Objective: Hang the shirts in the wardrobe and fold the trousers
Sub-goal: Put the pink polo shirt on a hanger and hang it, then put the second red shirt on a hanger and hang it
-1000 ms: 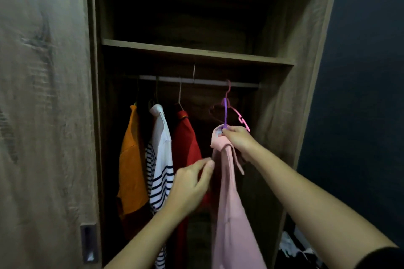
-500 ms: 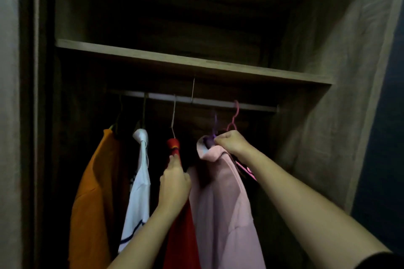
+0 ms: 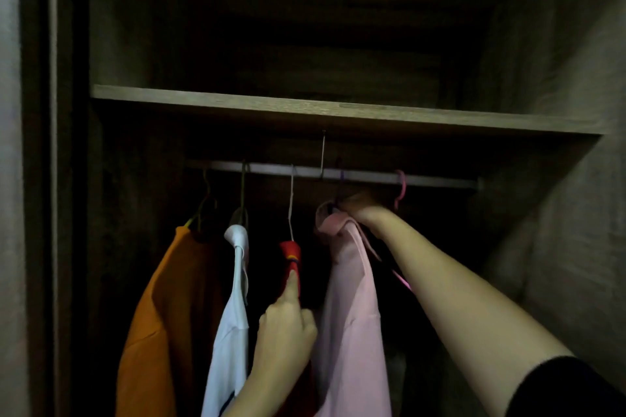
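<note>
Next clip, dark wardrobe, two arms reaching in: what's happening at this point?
A person is hanging a pink shirt on the wardrobe rail. The right hand grips it at the collar, just below the rail; whether its hanger's hook is over the rail is too dark to tell. The left hand touches the red shirt beside it with a finger. An orange shirt and a white shirt already hang further left.
</note>
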`<state>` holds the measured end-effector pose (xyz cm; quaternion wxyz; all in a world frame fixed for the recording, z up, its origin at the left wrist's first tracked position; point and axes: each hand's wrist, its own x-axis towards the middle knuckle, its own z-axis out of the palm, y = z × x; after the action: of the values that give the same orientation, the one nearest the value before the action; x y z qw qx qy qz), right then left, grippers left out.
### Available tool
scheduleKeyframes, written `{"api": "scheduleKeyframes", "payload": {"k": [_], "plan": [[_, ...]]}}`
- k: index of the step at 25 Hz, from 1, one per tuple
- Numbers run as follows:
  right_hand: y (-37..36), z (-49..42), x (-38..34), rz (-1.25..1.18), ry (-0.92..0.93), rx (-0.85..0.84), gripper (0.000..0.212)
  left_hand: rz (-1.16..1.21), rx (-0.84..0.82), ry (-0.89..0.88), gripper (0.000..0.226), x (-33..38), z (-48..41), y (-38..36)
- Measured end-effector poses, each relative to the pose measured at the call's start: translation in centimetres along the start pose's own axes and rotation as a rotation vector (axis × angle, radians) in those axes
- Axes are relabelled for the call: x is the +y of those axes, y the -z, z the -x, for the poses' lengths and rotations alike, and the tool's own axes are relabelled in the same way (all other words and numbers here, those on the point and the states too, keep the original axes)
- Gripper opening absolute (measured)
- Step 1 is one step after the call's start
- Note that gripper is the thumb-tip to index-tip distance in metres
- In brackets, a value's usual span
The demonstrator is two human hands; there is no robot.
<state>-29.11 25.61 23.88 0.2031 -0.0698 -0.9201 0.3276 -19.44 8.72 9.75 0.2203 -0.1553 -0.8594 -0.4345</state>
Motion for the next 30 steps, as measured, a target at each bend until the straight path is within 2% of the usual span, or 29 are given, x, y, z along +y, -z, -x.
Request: {"api": "scheduleKeyframes", "payload": {"k": [4, 8, 10, 12, 15, 17, 22, 25, 30], "plan": [[-0.9, 0.2, 0.4, -0.015, 0.020, -0.026, 0.031, 0.013, -0.003, -0.003, 0.074, -0.5, -0.2, 0.3], [0.2, 2.0, -0.7, 0.230, 0.033, -0.013, 0.037, -0.004, 0.000, -0.009, 0.067, -0.4, -0.2, 0.8], [0.7, 3.8, -1.2, 0.380, 0.034, 0.130, 0.037, 0.010, 0.025, -0.021, 0.065, -0.2, 0.3, 1.5], [0.8, 5.8, -1.5, 0.446, 0.141, 0.333, 0.031, -0.009, 0.096, -0.089, 0.059, -0.3, 1.0, 2.8], [-0.6, 10.3, -2.5, 0.302, 0.306, 0.535, 0.026, -0.014, 0.147, -0.185, 0.049, -1.7, 2.6, 6.9], [-2.7, 13.9, -3.6, 0.189, 0.407, 0.550, 0.024, -0.077, 0.180, -0.216, 0.046, -3.6, 4.1, 9.8], [-11.6, 22.9, -9.1, -0.042, 0.596, 0.468, 0.022, -0.252, 0.182, -0.210, 0.054, -9.6, 11.8, 17.9], [-19.2, 29.2, -14.2, -0.130, 0.693, 0.309, 0.023, -0.399, 0.205, -0.127, 0.050, -14.8, 18.2, 24.6], [-33.1, 39.0, -21.0, -0.206, 0.771, -0.043, 0.031, -0.617, 0.084, 0.038, 0.049, -25.1, 29.7, 34.4]]}}
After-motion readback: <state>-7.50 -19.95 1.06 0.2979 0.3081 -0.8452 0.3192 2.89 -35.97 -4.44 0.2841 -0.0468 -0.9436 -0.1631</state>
